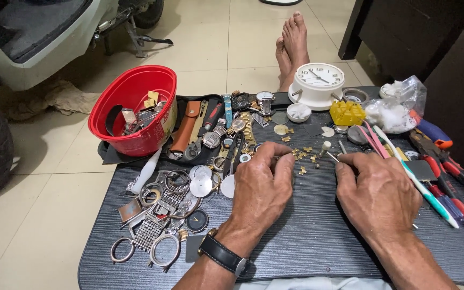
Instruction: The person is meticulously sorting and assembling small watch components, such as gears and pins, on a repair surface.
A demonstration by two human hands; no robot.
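Note:
My left hand [263, 185] rests knuckles-up on the dark ribbed table [307, 241], fingers curled tight over something small that I cannot make out. A black wristwatch [222, 253] sits on that wrist. My right hand [378, 194] is curled around a thin metal tool [333, 157] whose tip points left toward the left fingertips. Small gold-coloured watch parts [303, 156] lie scattered just beyond both hands.
A red bowl [115, 115] of watch parts stands at the table's far left. Watch cases, straps and metal bracelets [162, 215] lie left of my hand. A white alarm clock [317, 83], yellow box [347, 113], plastic bag [398, 107] and screwdrivers [452, 172] lie right. Bare feet [292, 45] rest beyond.

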